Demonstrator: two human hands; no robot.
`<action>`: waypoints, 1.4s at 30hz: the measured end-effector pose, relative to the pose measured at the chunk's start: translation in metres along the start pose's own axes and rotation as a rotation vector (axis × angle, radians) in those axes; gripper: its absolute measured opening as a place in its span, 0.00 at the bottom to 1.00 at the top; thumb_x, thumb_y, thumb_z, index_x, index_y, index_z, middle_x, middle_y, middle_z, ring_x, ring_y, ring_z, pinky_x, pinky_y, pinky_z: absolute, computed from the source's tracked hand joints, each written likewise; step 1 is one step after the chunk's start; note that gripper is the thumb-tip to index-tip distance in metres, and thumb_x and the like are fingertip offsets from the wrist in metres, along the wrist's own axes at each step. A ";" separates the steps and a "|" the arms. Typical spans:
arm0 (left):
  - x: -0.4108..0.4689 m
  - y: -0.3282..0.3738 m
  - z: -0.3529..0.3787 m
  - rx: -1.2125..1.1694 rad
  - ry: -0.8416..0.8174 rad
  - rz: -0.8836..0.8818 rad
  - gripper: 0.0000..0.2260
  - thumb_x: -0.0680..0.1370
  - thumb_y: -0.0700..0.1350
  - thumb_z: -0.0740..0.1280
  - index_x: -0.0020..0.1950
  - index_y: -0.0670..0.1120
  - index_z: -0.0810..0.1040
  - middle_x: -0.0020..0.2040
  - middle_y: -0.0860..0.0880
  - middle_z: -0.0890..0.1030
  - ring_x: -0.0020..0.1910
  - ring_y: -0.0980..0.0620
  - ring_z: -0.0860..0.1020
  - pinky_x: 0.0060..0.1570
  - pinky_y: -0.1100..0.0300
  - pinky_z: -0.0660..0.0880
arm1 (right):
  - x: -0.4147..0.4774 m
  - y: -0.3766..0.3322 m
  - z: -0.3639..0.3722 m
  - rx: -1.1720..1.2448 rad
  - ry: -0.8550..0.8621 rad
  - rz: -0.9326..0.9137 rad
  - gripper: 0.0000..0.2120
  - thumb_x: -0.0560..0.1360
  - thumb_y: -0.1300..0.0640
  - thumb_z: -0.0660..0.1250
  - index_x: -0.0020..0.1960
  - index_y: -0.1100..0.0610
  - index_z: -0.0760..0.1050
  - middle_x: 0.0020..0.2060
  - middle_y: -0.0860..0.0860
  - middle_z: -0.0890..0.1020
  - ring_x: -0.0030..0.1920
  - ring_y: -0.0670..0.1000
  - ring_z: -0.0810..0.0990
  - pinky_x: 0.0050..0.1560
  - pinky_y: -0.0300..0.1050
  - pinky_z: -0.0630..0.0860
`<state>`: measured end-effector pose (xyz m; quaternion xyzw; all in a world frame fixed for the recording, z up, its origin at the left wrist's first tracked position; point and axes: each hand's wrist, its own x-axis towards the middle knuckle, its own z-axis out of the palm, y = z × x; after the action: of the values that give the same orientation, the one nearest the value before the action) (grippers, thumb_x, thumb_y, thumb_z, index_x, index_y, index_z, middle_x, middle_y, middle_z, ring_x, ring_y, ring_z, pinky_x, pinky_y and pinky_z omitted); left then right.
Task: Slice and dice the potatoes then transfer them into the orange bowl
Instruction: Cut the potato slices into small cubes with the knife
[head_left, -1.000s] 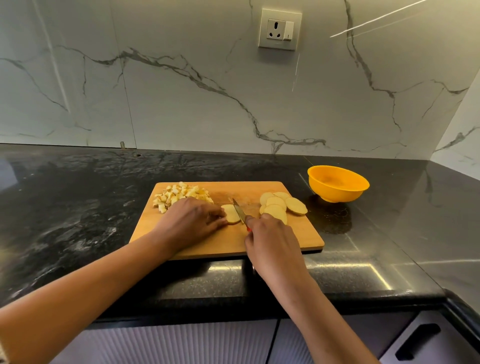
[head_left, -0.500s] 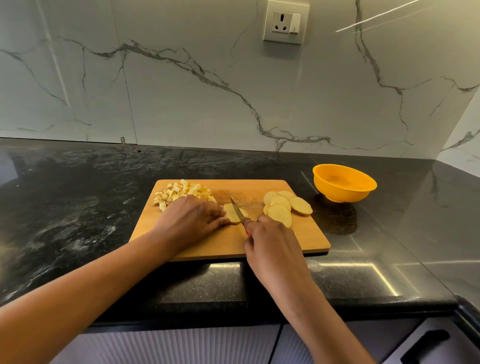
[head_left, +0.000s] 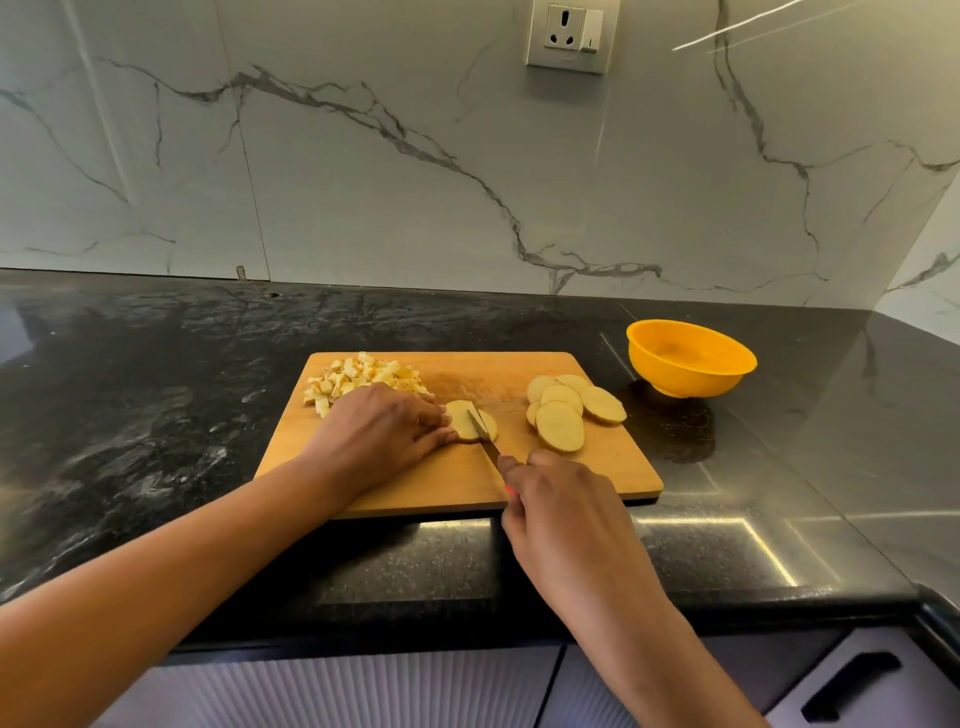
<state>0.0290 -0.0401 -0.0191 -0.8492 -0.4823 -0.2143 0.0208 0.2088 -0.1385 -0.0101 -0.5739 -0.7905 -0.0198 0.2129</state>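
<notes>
Pale potato slice (head_left: 460, 423) in L fingers' (head_left: 434, 418) pinch, R fingers (head_left: 511, 465) tight round knife (head_left: 480, 428) across it

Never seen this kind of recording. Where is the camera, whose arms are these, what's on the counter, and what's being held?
No machine here: a person wears a camera on the head, looking down at their own bare arms. On the black counter lies a wooden cutting board with diced potato at its far left and potato slices at its right. The left hand holds one potato slice steady while the right hand grips a knife, blade on that slice. An orange bowl stands to the board's right; no potato shows inside.
</notes>
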 end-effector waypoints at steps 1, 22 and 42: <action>0.000 0.000 0.000 0.006 0.002 0.003 0.18 0.76 0.57 0.63 0.60 0.49 0.79 0.59 0.52 0.80 0.61 0.57 0.76 0.59 0.57 0.75 | 0.000 -0.002 -0.001 -0.008 0.000 0.006 0.18 0.82 0.56 0.55 0.71 0.51 0.67 0.53 0.47 0.75 0.49 0.47 0.76 0.42 0.38 0.69; -0.003 0.000 -0.002 0.097 0.043 0.036 0.17 0.76 0.60 0.60 0.58 0.54 0.80 0.59 0.56 0.80 0.64 0.60 0.72 0.72 0.56 0.50 | 0.022 -0.009 0.010 0.036 0.071 0.051 0.18 0.81 0.54 0.58 0.70 0.50 0.69 0.54 0.47 0.76 0.51 0.46 0.76 0.49 0.39 0.74; 0.000 0.000 -0.003 0.133 0.052 0.064 0.17 0.77 0.58 0.61 0.59 0.53 0.79 0.59 0.54 0.80 0.64 0.61 0.72 0.70 0.60 0.35 | -0.011 -0.016 -0.005 -0.020 -0.027 0.000 0.16 0.81 0.56 0.57 0.69 0.52 0.69 0.54 0.48 0.74 0.44 0.45 0.69 0.38 0.36 0.64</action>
<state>0.0281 -0.0405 -0.0161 -0.8551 -0.4673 -0.2027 0.0965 0.1984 -0.1554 -0.0062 -0.5763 -0.7931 -0.0200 0.1964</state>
